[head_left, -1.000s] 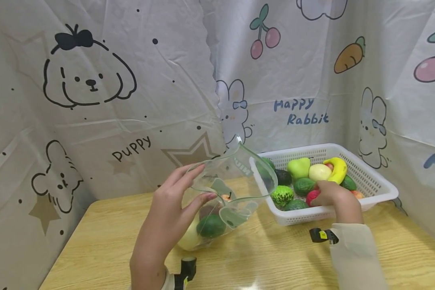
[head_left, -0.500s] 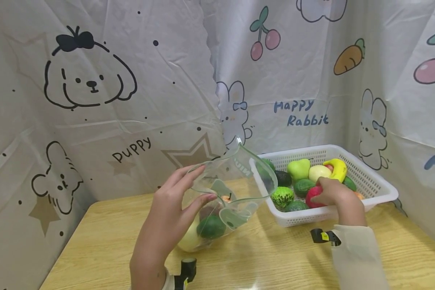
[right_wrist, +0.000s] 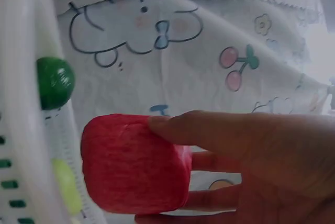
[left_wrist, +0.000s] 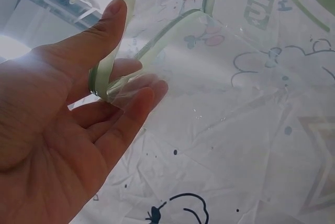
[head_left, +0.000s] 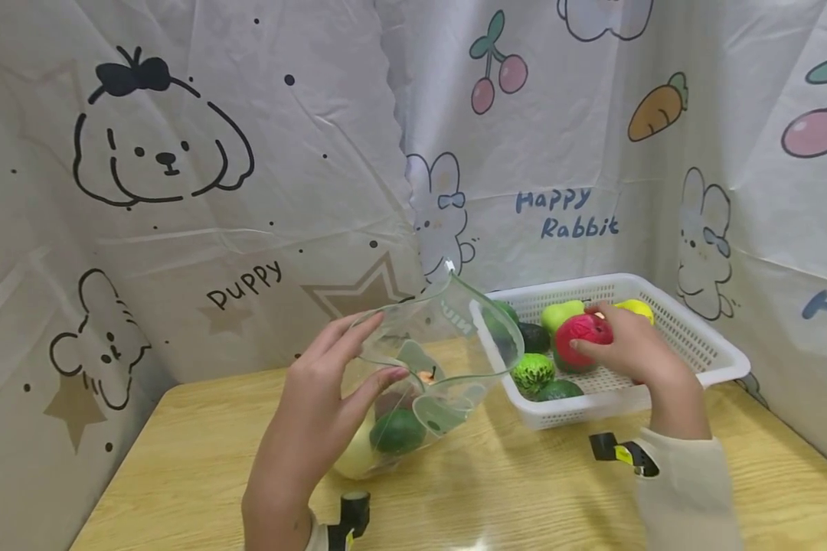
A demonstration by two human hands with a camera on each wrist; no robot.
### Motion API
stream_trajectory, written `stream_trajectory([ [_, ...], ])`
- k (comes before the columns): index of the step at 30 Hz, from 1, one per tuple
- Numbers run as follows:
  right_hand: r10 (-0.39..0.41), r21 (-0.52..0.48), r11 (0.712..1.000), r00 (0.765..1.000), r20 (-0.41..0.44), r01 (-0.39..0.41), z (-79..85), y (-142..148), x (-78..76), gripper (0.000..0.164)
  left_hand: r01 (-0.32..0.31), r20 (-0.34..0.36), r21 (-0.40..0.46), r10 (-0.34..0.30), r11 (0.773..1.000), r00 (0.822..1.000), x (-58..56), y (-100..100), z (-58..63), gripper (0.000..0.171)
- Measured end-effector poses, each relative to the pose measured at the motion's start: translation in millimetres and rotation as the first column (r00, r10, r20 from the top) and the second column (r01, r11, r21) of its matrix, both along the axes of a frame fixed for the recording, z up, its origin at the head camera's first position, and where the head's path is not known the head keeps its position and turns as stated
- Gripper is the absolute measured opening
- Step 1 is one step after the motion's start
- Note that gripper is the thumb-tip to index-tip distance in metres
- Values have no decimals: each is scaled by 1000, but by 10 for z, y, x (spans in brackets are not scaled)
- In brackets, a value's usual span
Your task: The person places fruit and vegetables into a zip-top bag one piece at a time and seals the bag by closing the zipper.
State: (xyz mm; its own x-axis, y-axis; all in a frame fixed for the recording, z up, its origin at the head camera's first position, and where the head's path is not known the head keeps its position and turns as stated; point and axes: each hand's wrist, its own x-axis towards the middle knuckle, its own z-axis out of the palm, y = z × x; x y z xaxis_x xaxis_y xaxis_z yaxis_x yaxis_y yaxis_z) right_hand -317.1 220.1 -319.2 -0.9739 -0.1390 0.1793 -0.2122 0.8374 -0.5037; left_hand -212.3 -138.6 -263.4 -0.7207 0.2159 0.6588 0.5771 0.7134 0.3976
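In the head view my left hand (head_left: 317, 405) holds the rim of a clear zip bag (head_left: 448, 412) between thumb and fingers, and its mouth gapes. Inside the bag lie a dark green fruit (head_left: 397, 431), a pale yellow round fruit (head_left: 354, 457) and others partly hidden. The left wrist view shows the thumb on the bag's green zip edge (left_wrist: 102, 77), fingers behind the film. Over the basket my right hand (head_left: 637, 348) grips a red, blocky, rounded fruit (head_left: 582, 337), seen close in the right wrist view (right_wrist: 136, 166); its exact kind is unclear.
A white perforated basket (head_left: 720, 352) stands right of the bag on the wooden table (head_left: 496, 482). It holds a green pear (head_left: 558, 314), a bright green bumpy fruit (head_left: 533, 373), a dark avocado (head_left: 534, 337) and a partly hidden banana (head_left: 637, 308). A printed curtain (head_left: 303, 176) hangs behind.
My right hand has taken hold of the red fruit and lifted it from among the others, up and slightly left. My left hand stays on the bag rim.
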Motion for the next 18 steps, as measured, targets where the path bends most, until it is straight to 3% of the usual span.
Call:
stream_trajectory([
  [5,-13,-72,997,994,-107,5,156,-80,121,69,3,-1,-4,-3,1000,1000,-9,6,-6,59],
  [11,-38,-149,989,967,-254,0,347,-238,297,69,5,-6,-8,-5,1000,1000,-11,6,-14,59],
  [15,-74,-242,970,931,-357,-16,466,-384,444,72,15,-19,-3,-15,1000,1000,-10,11,-18,59],
  [18,-89,-297,953,890,-448,-55,543,-486,552,70,24,-34,-1,-24,1000,999,-10,15,-18,58],
])
